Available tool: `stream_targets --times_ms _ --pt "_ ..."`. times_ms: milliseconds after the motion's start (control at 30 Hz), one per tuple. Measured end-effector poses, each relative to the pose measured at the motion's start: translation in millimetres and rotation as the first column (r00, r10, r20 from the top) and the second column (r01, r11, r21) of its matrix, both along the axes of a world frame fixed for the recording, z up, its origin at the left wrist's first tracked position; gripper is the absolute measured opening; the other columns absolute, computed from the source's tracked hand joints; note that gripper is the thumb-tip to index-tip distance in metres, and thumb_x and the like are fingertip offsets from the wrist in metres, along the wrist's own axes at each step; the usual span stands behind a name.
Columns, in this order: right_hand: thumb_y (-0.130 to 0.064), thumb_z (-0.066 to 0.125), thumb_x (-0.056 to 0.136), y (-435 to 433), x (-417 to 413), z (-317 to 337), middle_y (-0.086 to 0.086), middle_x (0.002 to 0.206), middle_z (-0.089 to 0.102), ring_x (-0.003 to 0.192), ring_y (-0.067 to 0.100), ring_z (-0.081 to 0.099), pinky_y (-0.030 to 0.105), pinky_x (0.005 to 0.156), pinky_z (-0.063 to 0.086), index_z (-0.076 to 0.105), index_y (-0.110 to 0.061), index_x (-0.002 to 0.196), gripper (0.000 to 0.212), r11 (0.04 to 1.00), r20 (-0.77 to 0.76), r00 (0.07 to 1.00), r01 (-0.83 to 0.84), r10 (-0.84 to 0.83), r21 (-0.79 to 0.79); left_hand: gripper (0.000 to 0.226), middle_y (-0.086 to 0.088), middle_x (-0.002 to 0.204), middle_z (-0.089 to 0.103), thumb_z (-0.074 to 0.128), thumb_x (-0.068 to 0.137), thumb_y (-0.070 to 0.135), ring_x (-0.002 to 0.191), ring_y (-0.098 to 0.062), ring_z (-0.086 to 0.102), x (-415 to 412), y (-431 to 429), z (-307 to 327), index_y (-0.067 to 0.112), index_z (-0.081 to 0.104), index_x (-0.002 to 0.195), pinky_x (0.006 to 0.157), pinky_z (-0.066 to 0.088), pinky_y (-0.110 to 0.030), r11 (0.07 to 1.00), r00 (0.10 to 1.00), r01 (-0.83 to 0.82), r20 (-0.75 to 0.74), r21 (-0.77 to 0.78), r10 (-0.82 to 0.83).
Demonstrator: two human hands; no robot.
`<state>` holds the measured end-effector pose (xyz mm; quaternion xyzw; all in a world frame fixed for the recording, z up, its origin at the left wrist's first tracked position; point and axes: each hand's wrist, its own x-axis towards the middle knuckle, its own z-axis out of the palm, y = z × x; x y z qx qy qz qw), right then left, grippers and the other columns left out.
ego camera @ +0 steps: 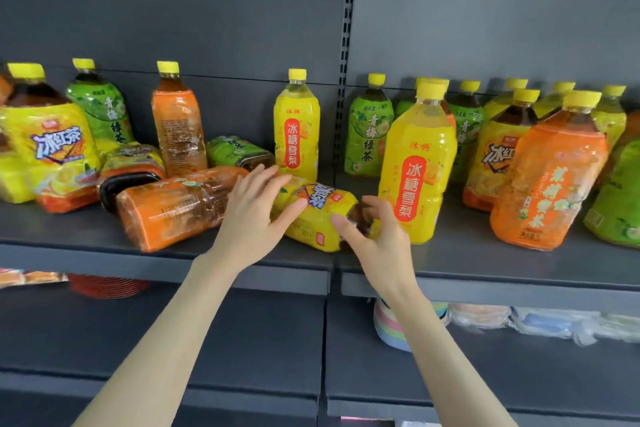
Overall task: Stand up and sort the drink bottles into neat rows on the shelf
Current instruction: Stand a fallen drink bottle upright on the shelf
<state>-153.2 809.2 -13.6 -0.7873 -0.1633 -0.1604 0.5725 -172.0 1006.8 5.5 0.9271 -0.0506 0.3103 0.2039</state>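
Our left hand and right hand, fingers spread open, rest against the fallen yellow bottle near the shelf front, neither gripping.

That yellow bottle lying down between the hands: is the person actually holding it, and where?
Both hands are on the lying yellow bottle: the left hand at its label end, the right hand at its dark neck end. Whether either hand has fully closed cannot be told.

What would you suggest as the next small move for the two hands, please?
Probably close both hands on the lying yellow bottle and tip it upright: the left hand and right hand already flank it, fingers open, and it lies on its side on the shelf.
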Motion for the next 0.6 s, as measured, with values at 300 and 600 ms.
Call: stream_targets --times_ms 300,600 --pt "-0.053 0.082 0.06 14 -14 -5 -0.023 0.101 0.063 0.094 -0.014 0.057 0.006 0.071 0.047 0.061 -0.033 0.113 0.061 0.975 -0.073 0.985 0.164 -0.155 0.147 0.067 -0.01 0.136 0.05 0.023 0.09 0.059 0.12 -0.034 0.044 -1 35 -1 0.018 0.054 0.133 0.092 0.038 -0.046 0.964 0.999 0.036 -0.007 0.264 -0.035" --pt "-0.02 0.089 0.06 33 -36 -8 -0.011 0.111 0.062 0.095 0.003 0.066 0.016 0.068 0.054 0.061 -0.04 0.113 0.063 0.933 0.008 0.993 0.106 -0.116 0.344 0.079 -0.004 0.144 0.025 0.048 0.083 0.061 0.135 -0.024 0.021 18 65 33 0.023 0.027 0.149 0.111 0.021 -0.04 0.921 0.929 0.319 -0.267 0.223 -0.257"
